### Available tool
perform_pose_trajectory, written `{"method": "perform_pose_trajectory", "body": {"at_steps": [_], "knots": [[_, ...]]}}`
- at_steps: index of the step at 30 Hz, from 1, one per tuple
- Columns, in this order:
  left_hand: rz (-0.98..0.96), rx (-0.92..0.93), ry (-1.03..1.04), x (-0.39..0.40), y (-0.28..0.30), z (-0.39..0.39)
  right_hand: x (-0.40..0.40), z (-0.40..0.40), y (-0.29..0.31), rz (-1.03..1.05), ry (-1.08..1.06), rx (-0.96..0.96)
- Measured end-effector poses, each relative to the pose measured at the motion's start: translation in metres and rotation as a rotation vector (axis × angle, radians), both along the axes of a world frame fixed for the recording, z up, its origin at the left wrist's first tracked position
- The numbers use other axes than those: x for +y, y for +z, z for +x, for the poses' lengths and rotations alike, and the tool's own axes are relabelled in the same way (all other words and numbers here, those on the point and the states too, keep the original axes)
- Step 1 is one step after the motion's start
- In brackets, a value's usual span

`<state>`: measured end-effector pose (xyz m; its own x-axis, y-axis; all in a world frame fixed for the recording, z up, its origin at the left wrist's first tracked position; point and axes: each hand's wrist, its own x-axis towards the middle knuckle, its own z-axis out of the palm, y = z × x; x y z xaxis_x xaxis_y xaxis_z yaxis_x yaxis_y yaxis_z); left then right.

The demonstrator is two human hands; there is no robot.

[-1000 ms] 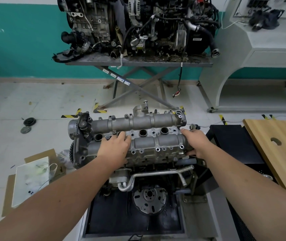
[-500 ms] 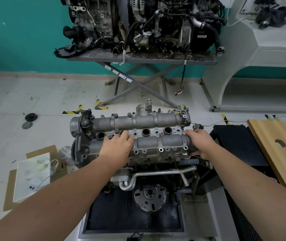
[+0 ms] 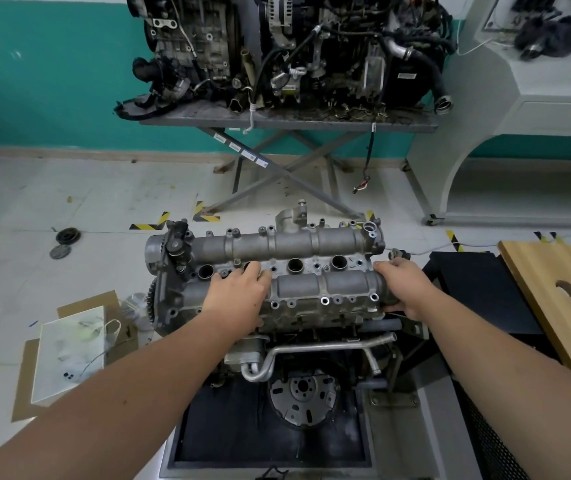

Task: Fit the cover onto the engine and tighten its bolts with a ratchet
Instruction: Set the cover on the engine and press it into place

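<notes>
So both hands barely moved vs 1 s ago: left hand [image 3: 239, 292] lies across the cover [image 3: 287, 268], fingers spread flat near the plug holes, and right hand [image 3: 402, 287] grips its right end, thumb curled under. Cover sits atop the engine [image 3: 277, 327], prob. seating it; bolts not yet tightened, no ratchet in sight. Outward: cardboard box [image 3: 69, 358] on the floor holds a white bag; other contents unclear.
</notes>
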<state>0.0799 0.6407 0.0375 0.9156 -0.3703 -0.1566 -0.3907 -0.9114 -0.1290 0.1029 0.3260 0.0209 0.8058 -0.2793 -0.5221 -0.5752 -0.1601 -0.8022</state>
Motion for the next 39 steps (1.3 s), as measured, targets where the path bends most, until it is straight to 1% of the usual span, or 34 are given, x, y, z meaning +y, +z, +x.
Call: {"method": "perform_pose_trajectory", "body": {"at_steps": [15,20,30,39], "knots": [[-0.013,-0.028,0.006,-0.0007,0.0009,-0.0041,0.0022,-0.0041,0.0028,0.029,-0.011,0.019],[-0.009,-0.063,-0.009,0.0018,-0.0032,-0.0028,0.0034,-0.0067,-0.0002,0.043,-0.062,0.022],[-0.003,-0.053,-0.022,0.0023,-0.0043,-0.0022,0.0015,0.0005,0.0013,-0.060,-0.054,-0.009],[0.003,-0.053,-0.005,-0.0010,-0.0008,-0.0057,0.0021,-0.0022,0.0035,-0.066,-0.030,0.021]]}}
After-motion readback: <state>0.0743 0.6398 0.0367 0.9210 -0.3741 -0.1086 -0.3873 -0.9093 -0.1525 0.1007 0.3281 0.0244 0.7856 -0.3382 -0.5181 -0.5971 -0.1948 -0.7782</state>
